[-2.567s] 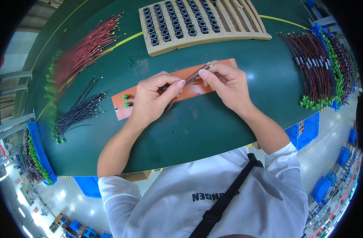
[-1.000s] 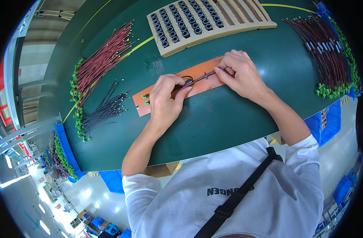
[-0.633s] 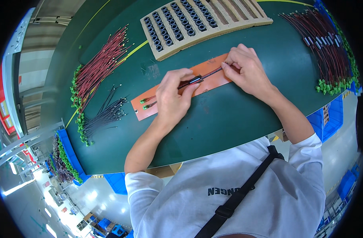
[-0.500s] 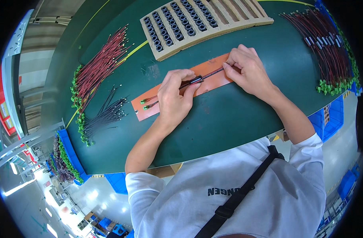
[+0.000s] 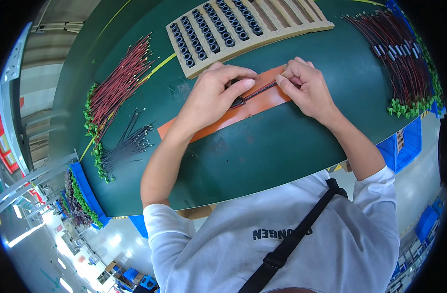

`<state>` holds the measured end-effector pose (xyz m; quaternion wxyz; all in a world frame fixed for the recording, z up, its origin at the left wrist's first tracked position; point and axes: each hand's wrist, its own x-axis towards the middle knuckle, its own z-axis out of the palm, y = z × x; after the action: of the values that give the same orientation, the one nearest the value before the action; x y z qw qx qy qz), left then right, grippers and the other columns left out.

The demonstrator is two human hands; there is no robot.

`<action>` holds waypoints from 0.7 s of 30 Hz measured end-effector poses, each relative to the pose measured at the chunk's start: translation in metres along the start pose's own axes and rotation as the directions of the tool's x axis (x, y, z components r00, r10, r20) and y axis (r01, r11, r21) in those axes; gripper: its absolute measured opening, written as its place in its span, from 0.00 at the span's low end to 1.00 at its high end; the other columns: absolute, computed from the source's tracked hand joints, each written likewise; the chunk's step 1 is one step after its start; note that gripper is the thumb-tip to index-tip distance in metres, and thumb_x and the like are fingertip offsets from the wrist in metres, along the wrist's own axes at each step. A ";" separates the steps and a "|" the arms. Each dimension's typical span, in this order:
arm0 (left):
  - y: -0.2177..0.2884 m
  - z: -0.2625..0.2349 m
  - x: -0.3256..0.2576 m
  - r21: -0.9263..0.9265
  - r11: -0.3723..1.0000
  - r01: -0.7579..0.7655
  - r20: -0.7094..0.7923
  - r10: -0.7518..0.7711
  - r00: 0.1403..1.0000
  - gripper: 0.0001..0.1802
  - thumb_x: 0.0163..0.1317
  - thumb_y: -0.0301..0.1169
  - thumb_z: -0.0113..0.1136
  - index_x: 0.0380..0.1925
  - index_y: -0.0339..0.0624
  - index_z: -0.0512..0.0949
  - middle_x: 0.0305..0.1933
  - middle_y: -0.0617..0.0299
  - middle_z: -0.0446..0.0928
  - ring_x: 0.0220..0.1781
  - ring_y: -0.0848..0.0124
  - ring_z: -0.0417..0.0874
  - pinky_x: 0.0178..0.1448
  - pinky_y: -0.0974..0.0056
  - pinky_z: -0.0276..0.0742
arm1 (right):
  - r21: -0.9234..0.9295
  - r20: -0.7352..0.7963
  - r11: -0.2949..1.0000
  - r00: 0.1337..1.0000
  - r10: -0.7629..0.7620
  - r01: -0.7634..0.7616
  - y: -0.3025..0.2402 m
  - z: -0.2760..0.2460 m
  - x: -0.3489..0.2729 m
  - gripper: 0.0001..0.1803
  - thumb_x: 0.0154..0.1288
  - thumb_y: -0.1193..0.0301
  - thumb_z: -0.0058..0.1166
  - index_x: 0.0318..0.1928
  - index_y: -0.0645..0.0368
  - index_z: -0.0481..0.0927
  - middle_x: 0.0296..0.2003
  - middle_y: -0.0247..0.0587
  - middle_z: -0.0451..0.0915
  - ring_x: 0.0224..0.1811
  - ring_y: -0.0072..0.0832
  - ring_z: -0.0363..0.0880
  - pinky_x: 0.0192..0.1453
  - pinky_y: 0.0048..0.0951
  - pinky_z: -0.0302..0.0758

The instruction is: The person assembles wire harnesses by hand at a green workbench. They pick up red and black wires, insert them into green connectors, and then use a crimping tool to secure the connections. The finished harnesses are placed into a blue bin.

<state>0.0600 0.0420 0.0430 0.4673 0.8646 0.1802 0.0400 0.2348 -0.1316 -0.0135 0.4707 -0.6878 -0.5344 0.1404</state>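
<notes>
On an orange strip (image 5: 214, 128), a red-and-black wire pair (image 5: 260, 92) runs up to my right hand (image 5: 307, 89), whose thumb and fingers pinch its far end. A black ring-shaped core (image 5: 238, 102) sits around the wires, partly covered by my left hand (image 5: 211, 97). That hand hovers over the strip, thumb and forefinger slightly apart, with nothing visible between them. My left hand and forearm hide the wires' other end.
A tan slotted tray (image 5: 243, 46) with rows of black ring cores stands beyond the strip. Red wires (image 5: 121, 73) and black wires (image 5: 128, 144) with green connectors lie left. Wires with cores fitted (image 5: 394, 53) lie right, beside a blue bin edge. Blue bins (image 5: 401, 146) hang below the green table (image 5: 262, 146).
My left hand has come off the core and moved up, its thumb and forefinger parting. Its arm now covers the green connectors on the strip. My right hand keeps its pinch.
</notes>
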 end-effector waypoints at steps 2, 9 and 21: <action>-0.001 0.003 0.018 0.046 0.997 -0.063 0.119 0.057 0.991 0.12 0.69 0.34 0.64 0.45 0.37 0.87 0.40 0.59 0.85 0.43 0.71 0.82 0.48 0.66 0.79 | 0.028 -0.012 1.000 1.000 -0.007 0.007 0.001 0.000 -0.001 0.12 0.67 0.70 0.61 0.27 0.58 0.75 0.21 0.33 0.74 0.29 0.30 0.71 0.44 0.34 0.65; 0.004 0.014 0.040 0.037 0.997 0.068 0.305 -0.076 0.949 0.08 0.68 0.29 0.65 0.38 0.36 0.88 0.31 0.61 0.84 0.31 0.74 0.80 0.39 0.67 0.75 | 0.085 -0.010 0.996 1.000 0.000 0.001 0.005 -0.001 -0.001 0.12 0.65 0.71 0.62 0.26 0.58 0.75 0.22 0.33 0.75 0.28 0.32 0.70 0.43 0.35 0.65; 0.011 0.020 0.044 -0.119 0.974 0.193 0.257 -0.158 0.954 0.04 0.63 0.27 0.70 0.32 0.39 0.90 0.27 0.63 0.81 0.30 0.77 0.75 0.35 0.68 0.70 | 0.021 -0.046 0.996 0.995 0.086 -0.085 0.003 0.001 0.005 0.17 0.64 0.63 0.67 0.25 0.58 0.76 0.21 0.35 0.78 0.28 0.32 0.72 0.43 0.36 0.69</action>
<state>0.1092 0.0360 0.0361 0.5484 0.8077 0.1939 -0.0963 0.2375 -0.1270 -0.0147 0.4831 -0.7087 -0.4920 0.1491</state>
